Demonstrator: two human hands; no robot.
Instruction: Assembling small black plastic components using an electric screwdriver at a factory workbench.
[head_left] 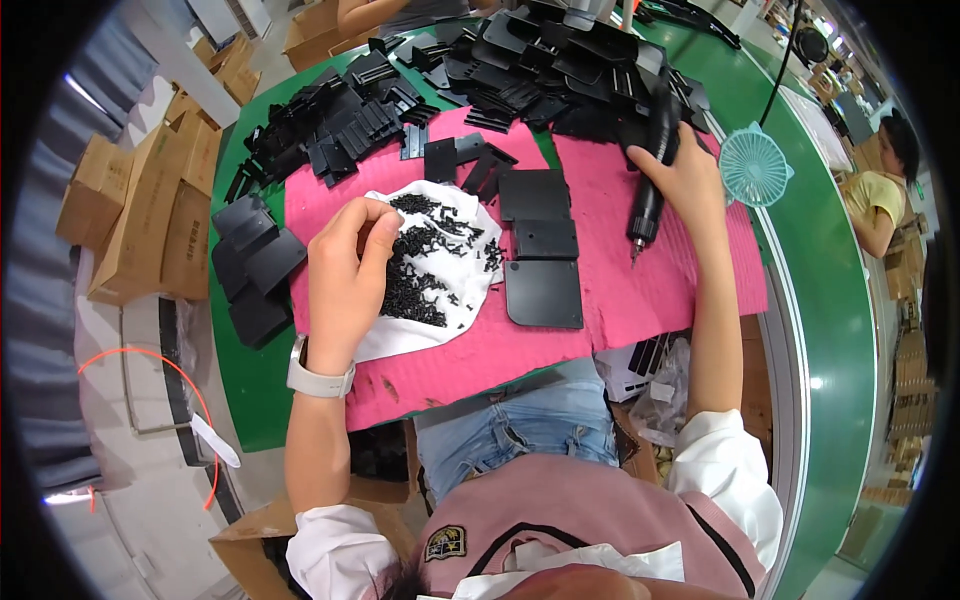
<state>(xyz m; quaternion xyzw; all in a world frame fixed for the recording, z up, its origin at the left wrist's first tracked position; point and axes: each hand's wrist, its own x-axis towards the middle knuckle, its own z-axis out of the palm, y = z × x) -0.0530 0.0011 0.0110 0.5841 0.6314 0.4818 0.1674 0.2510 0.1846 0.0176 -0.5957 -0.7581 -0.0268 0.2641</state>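
My left hand (348,265), a pale watch on its wrist, is closed over the left side of a white cloth (405,343). Its thumb and fingertips are pinched together; whatever they hold is too small to make out. Many small black screws (412,300) lie heaped on that cloth. My right hand (688,180) grips a black electric screwdriver (648,205), its bit pointing down over the pink sheet (650,300). Between my hands, a black flat plate (543,295) lies nearest me, with a smaller black piece (545,240) and another dark plate (534,194) in a column beyond it.
Piles of black plastic parts (350,110) cover the far side of the green table (235,385). Dark plates (272,262) are stacked at the left. A light-blue fan guard (755,168) stands beside my right hand. Cardboard boxes (150,215) sit left; other people are nearby.
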